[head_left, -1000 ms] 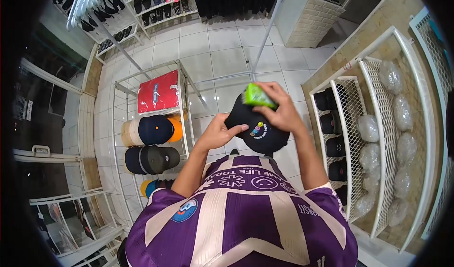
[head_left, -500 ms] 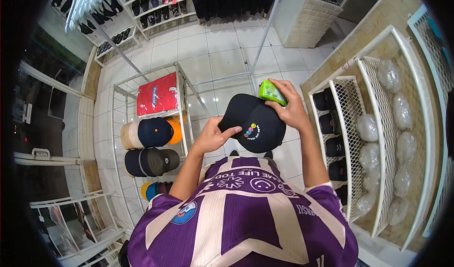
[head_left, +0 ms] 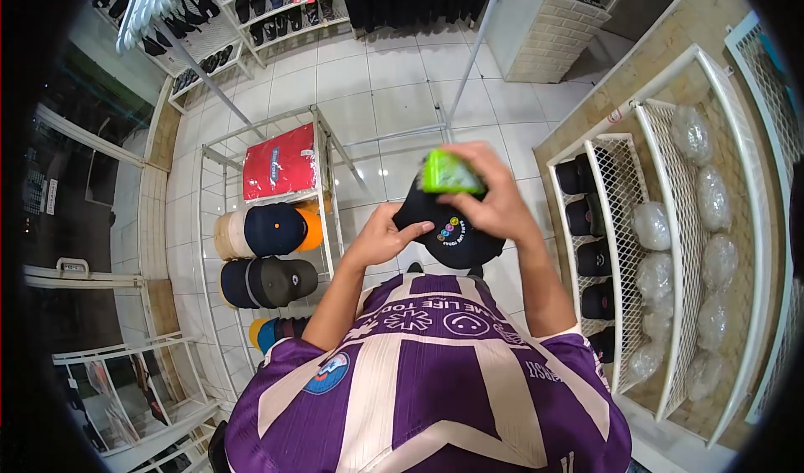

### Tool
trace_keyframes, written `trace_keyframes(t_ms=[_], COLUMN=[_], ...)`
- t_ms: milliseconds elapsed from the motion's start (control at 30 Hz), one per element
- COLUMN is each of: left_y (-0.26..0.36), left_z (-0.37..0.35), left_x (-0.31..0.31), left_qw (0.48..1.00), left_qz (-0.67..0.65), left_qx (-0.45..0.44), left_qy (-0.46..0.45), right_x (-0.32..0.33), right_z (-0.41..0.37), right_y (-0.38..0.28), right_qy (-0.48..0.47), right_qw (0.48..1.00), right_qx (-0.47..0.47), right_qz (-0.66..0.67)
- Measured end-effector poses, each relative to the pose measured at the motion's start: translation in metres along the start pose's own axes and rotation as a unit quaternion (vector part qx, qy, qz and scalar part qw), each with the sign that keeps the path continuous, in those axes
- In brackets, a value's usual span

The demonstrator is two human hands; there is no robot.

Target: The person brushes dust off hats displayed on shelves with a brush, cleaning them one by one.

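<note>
Right hand (head_left: 496, 195): closed round a bright green brush (head_left: 450, 174), both blurred, over the upper part of a black baseball cap (head_left: 465, 245). Left hand (head_left: 378, 237): pinching the cap's left side, thumb on top, beside the coloured embroidery. Cap held above the white tiled floor (head_left: 400, 104), in front of the striped jersey (head_left: 435, 372). To the person's left, a white wire rack (head_left: 333, 237): red packaged garment (head_left: 279, 165) at its far end, rows of caps (head_left: 276, 232) nearer. To the right, mesh shelving (head_left: 621, 190) with black caps and clear plastic-wrapped bundles (head_left: 651, 226).
</note>
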State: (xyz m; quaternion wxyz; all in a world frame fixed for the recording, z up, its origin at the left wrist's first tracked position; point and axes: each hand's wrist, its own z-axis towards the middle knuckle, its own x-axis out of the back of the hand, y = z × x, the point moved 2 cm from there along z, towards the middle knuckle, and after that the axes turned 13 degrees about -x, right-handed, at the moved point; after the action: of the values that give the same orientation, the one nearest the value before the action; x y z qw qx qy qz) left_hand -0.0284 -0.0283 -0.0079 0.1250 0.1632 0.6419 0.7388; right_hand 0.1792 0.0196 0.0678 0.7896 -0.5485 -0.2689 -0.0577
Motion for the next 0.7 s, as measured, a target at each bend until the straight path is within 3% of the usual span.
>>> trace_keyframes(t_ms=[67,167,233,333,400,500,633,700], left_y=[0.009,0.005,0.0,0.0,0.005,0.009,-0.006,0.0], left_z=[0.002,-0.001,-0.006,-0.002,-0.001,-0.003,-0.006,-0.007], left_x=[0.0,0.0,-0.002,-0.004,-0.005,0.001,0.004,0.003], left_qw=[1.0,0.999,0.996,0.998,0.999,0.997,0.995,0.994], left_qz=[-0.002,-0.015,-0.045,-0.021,-0.03,0.056,0.023,0.013], left_qx=[-0.01,-0.036,-0.047,-0.038,-0.019,-0.041,-0.071,-0.042], left_qy=[0.013,0.034,0.055,0.042,0.024,0.04,0.067,0.104], right_x=[-0.015,0.002,0.013,0.005,-0.012,-0.005,0.037,0.05], right_z=[-0.003,0.004,0.005,0.0,-0.005,0.004,0.002,-0.01], right_y=[0.0,0.058,0.054,0.013,-0.002,0.039,0.081,0.081], right_qy=[-0.051,0.002,0.017,0.013,-0.074,-0.003,0.077,0.1], right_qw=[0.999,0.997,0.994,0.999,0.997,0.998,0.98,0.984], right_qx=[0.003,-0.064,-0.096,-0.033,-0.012,-0.057,-0.091,-0.139], right_qz=[0.003,-0.047,-0.056,0.002,0.019,-0.027,-0.16,0.049])
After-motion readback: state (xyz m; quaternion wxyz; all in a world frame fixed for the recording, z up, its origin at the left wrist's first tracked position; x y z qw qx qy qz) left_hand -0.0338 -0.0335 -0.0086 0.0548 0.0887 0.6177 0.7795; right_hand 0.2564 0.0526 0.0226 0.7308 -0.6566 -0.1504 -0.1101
